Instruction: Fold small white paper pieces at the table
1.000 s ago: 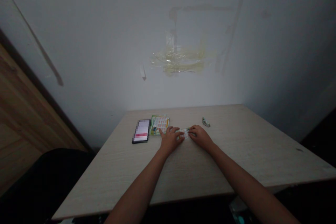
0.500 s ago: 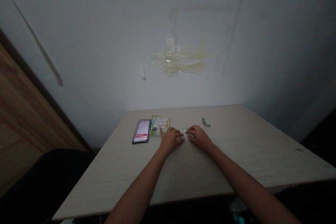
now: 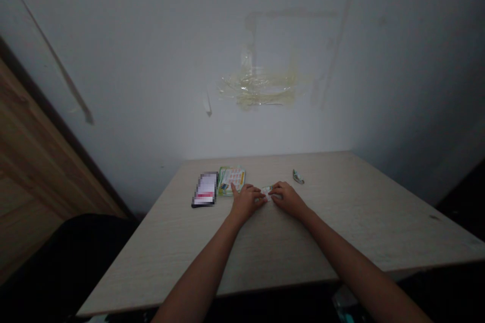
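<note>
A small printed paper piece (image 3: 267,194), white with some green, lies on the table between my two hands. On its left side my left hand (image 3: 247,203) has its fingers closed at the edge, the thumb side partly spread. My right hand (image 3: 287,198) grips the opposite edge with bent fingers. Much of the piece is covered by my fingers. Just beyond my left hand rests a green and white printed packet (image 3: 232,180).
A phone (image 3: 205,189) with a lit, blurred screen lies left of the packet. A small crumpled green and white scrap (image 3: 298,176) sits beyond my right hand. The pale wooden table (image 3: 359,212) meets a wall (image 3: 151,60) bearing old tape (image 3: 261,88).
Both hands stay on the paper piece in nearly the same pose. The whole view has shifted very slightly.
</note>
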A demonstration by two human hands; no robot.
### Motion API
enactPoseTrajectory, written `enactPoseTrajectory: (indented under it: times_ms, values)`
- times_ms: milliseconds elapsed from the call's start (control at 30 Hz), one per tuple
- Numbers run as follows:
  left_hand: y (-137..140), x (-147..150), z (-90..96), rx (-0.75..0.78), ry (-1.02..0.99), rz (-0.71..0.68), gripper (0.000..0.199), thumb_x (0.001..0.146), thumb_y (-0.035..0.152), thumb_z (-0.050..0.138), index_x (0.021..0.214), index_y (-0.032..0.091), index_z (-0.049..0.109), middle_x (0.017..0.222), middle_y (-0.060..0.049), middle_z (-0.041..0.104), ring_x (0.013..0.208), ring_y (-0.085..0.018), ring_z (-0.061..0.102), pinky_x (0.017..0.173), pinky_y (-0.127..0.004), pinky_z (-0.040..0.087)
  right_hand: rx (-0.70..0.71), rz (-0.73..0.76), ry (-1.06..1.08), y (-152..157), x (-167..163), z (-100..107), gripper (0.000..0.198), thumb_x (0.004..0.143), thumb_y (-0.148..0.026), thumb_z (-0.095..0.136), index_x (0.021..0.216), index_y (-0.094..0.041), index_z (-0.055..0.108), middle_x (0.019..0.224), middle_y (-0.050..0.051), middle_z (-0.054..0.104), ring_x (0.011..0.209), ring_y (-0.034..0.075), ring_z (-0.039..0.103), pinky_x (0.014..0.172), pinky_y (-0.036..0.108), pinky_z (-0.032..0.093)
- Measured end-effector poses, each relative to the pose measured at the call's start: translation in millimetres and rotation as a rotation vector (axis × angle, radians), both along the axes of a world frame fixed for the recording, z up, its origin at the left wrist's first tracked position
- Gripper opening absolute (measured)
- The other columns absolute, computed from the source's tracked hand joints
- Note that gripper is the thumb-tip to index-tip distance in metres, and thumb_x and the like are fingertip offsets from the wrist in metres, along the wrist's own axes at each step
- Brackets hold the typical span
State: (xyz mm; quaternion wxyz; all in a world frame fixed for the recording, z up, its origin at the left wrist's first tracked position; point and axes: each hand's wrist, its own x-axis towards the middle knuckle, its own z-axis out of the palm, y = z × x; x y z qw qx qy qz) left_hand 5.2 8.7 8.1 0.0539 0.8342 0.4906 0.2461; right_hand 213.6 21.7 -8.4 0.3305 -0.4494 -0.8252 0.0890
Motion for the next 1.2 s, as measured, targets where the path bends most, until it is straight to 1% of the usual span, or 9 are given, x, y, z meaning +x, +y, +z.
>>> enactPoseTrajectory:
  times_ms: [100, 233, 400, 500, 633, 833, 967, 1067, 1200]
  values:
    - [-0.4, -0.2, 2.5, -0.020, 0.011, 0.000, 0.022, 0.089, 0.048, 0.057, 0.098, 0.037, 0.073, 0.113, 0.002, 0.071, 0.118, -0.026, 0.051, 0.104, -0.074, -0.014, -0.001, -0.010, 0.006, -1.1, 0.0, 1.1, 0.016, 0.081, -0.022, 0.066, 0.093, -0.021, 0.075, 0.099, 0.007, 0.067, 0.098, 0.021, 0.059, 0.091, 0.034, 0.045]
    - [0.6, 0.8, 5.6, -0.078, 0.051, 0.038, 0.021, 0.087, 0.049, 0.059, 0.099, 0.038, 0.073, 0.116, 0.002, 0.071, 0.118, -0.025, 0.051, 0.106, -0.073, -0.011, -0.012, -0.004, 0.002, -0.7, 0.3, 0.1, 0.017, 0.081, -0.030, 0.067, 0.094, -0.022, 0.076, 0.099, 0.007, 0.067, 0.097, 0.021, 0.059, 0.091, 0.035, 0.046]
    - [1.2, 1.9, 7.3, -0.075, 0.060, 0.044, 0.025, 0.091, 0.049, 0.053, 0.100, 0.036, 0.073, 0.114, 0.001, 0.071, 0.118, -0.024, 0.051, 0.107, -0.072, -0.013, -0.022, -0.022, 0.020, -1.4, -1.2, -0.4, 0.018, 0.080, -0.036, 0.069, 0.092, -0.023, 0.075, 0.098, 0.007, 0.066, 0.096, 0.021, 0.059, 0.090, 0.035, 0.046]
    - [1.8, 2.7, 5.9, -0.059, 0.047, 0.042, 0.028, 0.092, 0.048, 0.051, 0.099, 0.033, 0.072, 0.112, -0.001, 0.072, 0.117, -0.023, 0.051, 0.106, -0.071, -0.015, -0.018, -0.037, 0.018, -1.7, -2.4, -0.4, 0.016, 0.082, -0.035, 0.068, 0.088, -0.022, 0.075, 0.097, 0.007, 0.066, 0.096, 0.020, 0.058, 0.090, 0.035, 0.045]
    - [2.4, 3.9, 3.4, -0.032, -0.011, 0.054, 0.025, 0.094, 0.045, 0.050, 0.098, 0.033, 0.072, 0.110, 0.000, 0.071, 0.117, -0.022, 0.052, 0.106, -0.072, -0.015, -0.022, -0.041, -0.006, -1.5, -2.8, -0.5, 0.014, 0.082, -0.032, 0.067, 0.086, -0.021, 0.073, 0.098, 0.007, 0.065, 0.097, 0.020, 0.058, 0.090, 0.034, 0.044]
    - [1.2, 1.3, 4.5, 0.008, -0.072, 0.055, 0.024, 0.091, 0.047, 0.053, 0.102, 0.033, 0.070, 0.114, 0.000, 0.070, 0.117, -0.023, 0.052, 0.110, -0.069, -0.010, -0.009, -0.061, -0.011, -3.1, -5.1, 1.4, 0.011, 0.083, -0.028, 0.064, 0.086, -0.020, 0.072, 0.097, 0.006, 0.064, 0.096, 0.020, 0.057, 0.090, 0.033, 0.043]
    - [0.6, -0.1, 6.4, 0.051, -0.103, 0.071, 0.022, 0.089, 0.044, 0.058, 0.104, 0.033, 0.069, 0.115, -0.001, 0.069, 0.117, -0.022, 0.053, 0.113, -0.066, -0.006, -0.017, -0.085, -0.021, -3.5, -6.7, 1.8, 0.010, 0.083, -0.025, 0.063, 0.086, -0.019, 0.071, 0.097, 0.006, 0.063, 0.096, 0.019, 0.056, 0.090, 0.032, 0.042]
    - [0.5, -0.5, 7.7, 0.062, -0.112, 0.062, 0.017, 0.088, 0.040, 0.061, 0.100, 0.033, 0.070, 0.114, 0.000, 0.069, 0.116, -0.021, 0.053, 0.113, -0.067, -0.005, -0.037, -0.093, -0.018, -2.4, -6.9, 0.7, 0.011, 0.083, -0.025, 0.063, 0.087, -0.019, 0.071, 0.098, 0.006, 0.063, 0.097, 0.019, 0.055, 0.090, 0.031, 0.042]
    - [0.1, -1.5, 8.0, 0.071, -0.088, 0.040, 0.015, 0.088, 0.040, 0.061, 0.096, 0.034, 0.073, 0.112, 0.001, 0.069, 0.114, -0.021, 0.054, 0.111, -0.069, -0.006, -0.066, -0.093, -0.005, -0.5, -6.4, -0.2, 0.012, 0.083, -0.025, 0.064, 0.088, -0.018, 0.071, 0.099, 0.006, 0.062, 0.098, 0.019, 0.055, 0.091, 0.031, 0.041]
